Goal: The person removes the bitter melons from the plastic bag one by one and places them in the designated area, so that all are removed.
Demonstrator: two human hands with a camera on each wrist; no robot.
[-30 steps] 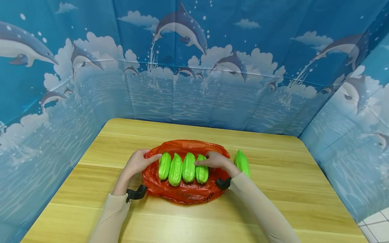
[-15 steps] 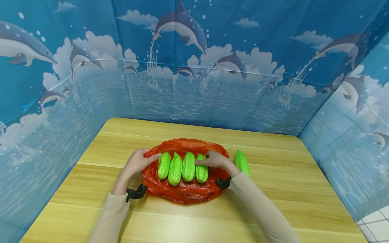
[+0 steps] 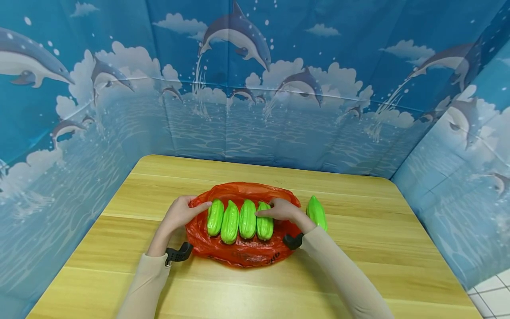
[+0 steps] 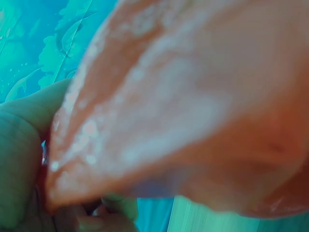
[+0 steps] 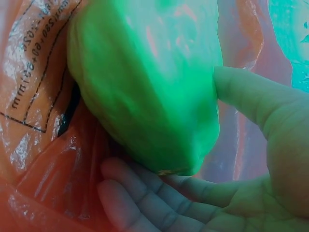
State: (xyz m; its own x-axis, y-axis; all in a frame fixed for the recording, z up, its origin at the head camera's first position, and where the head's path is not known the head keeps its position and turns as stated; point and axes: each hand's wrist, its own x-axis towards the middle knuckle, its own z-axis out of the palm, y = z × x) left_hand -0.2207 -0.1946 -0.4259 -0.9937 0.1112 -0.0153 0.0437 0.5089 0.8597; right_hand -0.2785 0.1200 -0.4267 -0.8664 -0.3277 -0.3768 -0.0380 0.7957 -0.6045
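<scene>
A red plastic bag lies spread with its mouth wide on the table. Inside it, several bright green ridged gourds stand side by side in a row. My left hand pinches the bag's left rim; in the left wrist view the bag's edge runs between thumb and fingers. At the right end of the row, my right hand holds the last gourd. The right wrist view shows my thumb against that gourd's side and fingers curved beneath its end.
One more green gourd lies on the wooden table, just right of the bag and beyond my right forearm. Blue dolphin-printed curtains enclose the table's back and sides. Black wrist mounts sit near the bag's edges.
</scene>
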